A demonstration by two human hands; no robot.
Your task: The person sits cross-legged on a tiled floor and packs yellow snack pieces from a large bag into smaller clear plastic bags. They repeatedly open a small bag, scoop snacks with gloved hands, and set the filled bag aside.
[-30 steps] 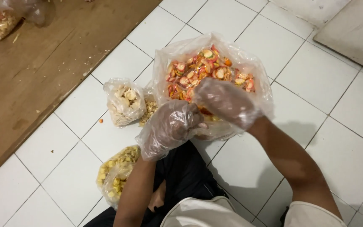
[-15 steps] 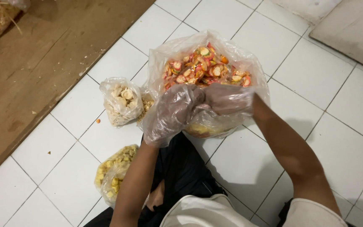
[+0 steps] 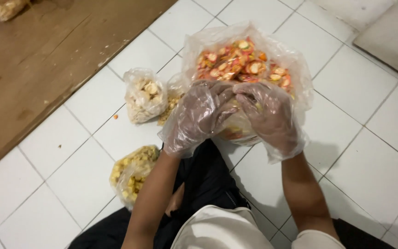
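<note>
Both hands wear loose clear plastic gloves. My left hand (image 3: 198,117) and my right hand (image 3: 269,116) meet over a small clear bag (image 3: 236,129) of snack pieces, fingers curled on its top. Just behind them stands a large open plastic bag (image 3: 295,69) full of red, orange and white crackers (image 3: 242,62). The small bag is mostly hidden by my fingers.
A small bag of pale crackers (image 3: 143,94) sits left of the big bag on the white tiled floor (image 3: 369,152). A bag of yellow pieces (image 3: 132,173) lies by my left forearm. A wooden board (image 3: 47,55) covers the upper left. My dark-clothed legs are below.
My right hand came back from the large bag toward my body. Both hands now close together on the small bag. The view shifted slightly.
</note>
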